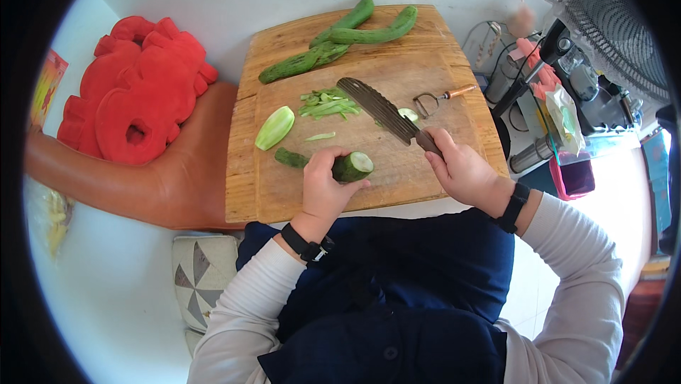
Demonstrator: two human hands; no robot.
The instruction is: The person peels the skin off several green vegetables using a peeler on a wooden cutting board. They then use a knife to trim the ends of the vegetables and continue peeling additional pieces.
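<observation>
My left hand [329, 184] grips a cut green gourd [352, 167] at the near part of a wooden cutting board [393, 189]; its pale cut face points right. In my right hand [452, 163] is a knife with a dark, ridged blade [375, 104], held above the board. Behind the blade lies a pile of thin green peels [325, 103], with one loose strip [320, 136] nearer me. A peeled pale-green piece [275, 128] rests at the board's left. A round slice [408, 114] sits beside a peeler with a wooden handle [459, 92].
Several whole green gourds [372, 35] lie at the table's far side. Left of the wooden table [242, 171] are a brown leather seat [197, 171] and a red cushion [149, 91]. A fan [601, 16] and a cluttered glass shelf [590, 158] stand to the right.
</observation>
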